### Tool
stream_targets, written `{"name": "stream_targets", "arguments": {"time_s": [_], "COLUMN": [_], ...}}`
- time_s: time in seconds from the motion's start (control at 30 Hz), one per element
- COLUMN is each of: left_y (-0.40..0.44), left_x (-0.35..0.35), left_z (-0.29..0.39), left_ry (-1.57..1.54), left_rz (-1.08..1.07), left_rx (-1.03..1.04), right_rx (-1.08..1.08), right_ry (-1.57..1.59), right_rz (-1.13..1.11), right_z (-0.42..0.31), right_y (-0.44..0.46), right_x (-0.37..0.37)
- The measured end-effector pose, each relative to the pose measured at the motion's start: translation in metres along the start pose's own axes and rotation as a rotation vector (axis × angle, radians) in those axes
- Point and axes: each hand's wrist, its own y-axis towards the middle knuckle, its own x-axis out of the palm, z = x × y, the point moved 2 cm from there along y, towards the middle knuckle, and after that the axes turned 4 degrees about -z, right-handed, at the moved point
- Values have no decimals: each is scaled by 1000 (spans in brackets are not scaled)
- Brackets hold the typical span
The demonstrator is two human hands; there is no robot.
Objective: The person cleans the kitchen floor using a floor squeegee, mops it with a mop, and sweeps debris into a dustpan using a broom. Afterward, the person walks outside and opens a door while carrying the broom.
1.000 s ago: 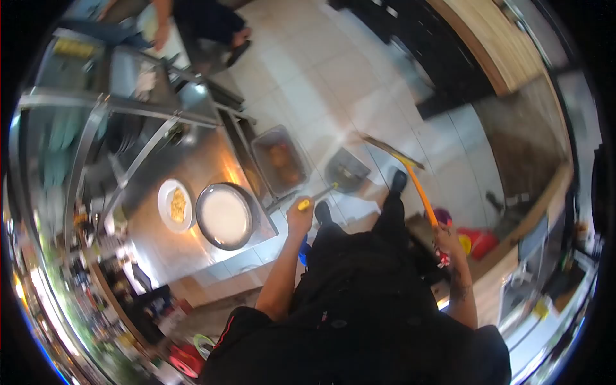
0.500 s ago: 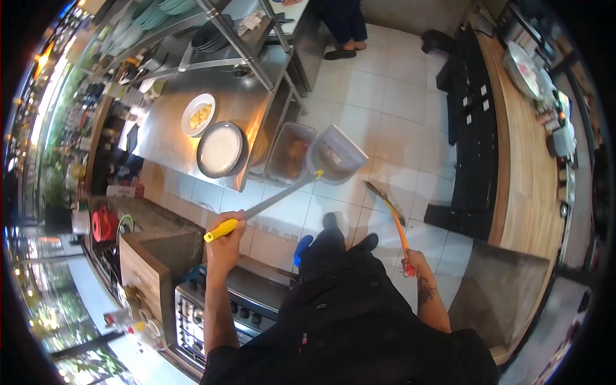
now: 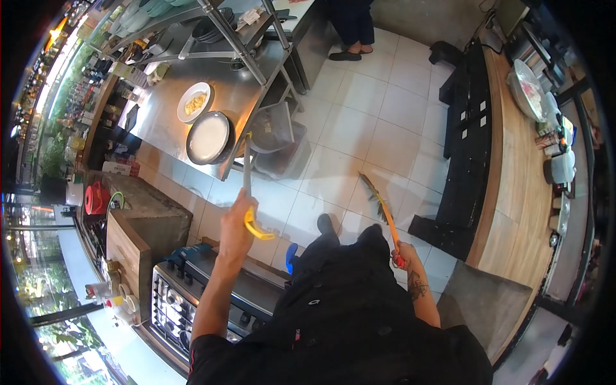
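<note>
My left hand [image 3: 237,221] is wrapped round the grey pole of a long-handled dustpan [image 3: 272,127], just by its yellow grip. The pan is at the steel table's edge, over or against a translucent bin [image 3: 290,165] on the floor; whether they touch I cannot tell. Some small debris shows in the pan. In my right hand [image 3: 405,255] is a broom [image 3: 385,215] with an orange handle, held low at my right side. Its thin dark bristle end points forward, close to the floor tiles.
A steel table [image 3: 168,131] at the left bears a plate of food [image 3: 195,102] and a frying pan [image 3: 208,138]. A stove [image 3: 173,301] stands at my left. Along the right runs a wooden counter [image 3: 497,192]. Another person's legs [image 3: 351,29] are at the far end.
The dustpan has swung left from over the floor to the bin, and its yellow grip has turned toward me. My left hand has risen slightly. The broom still points forward, slightly shifted left.
</note>
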Motion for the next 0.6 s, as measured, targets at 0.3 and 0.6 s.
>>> {"name": "stream_targets", "arguments": {"time_s": [0.3,0.6], "left_y": [-24,18], "left_x": [200,279], "left_z": [-9,68], "left_ry": [577,444], "left_rz": [-413,-234], "left_rx": [29,-217], "right_rx": [-27,52], "right_ry": [-322,-345], "right_rz": [-105,-162], "right_z": [-100,-162], "right_y": [16,42], "right_x": [-51,-107]}}
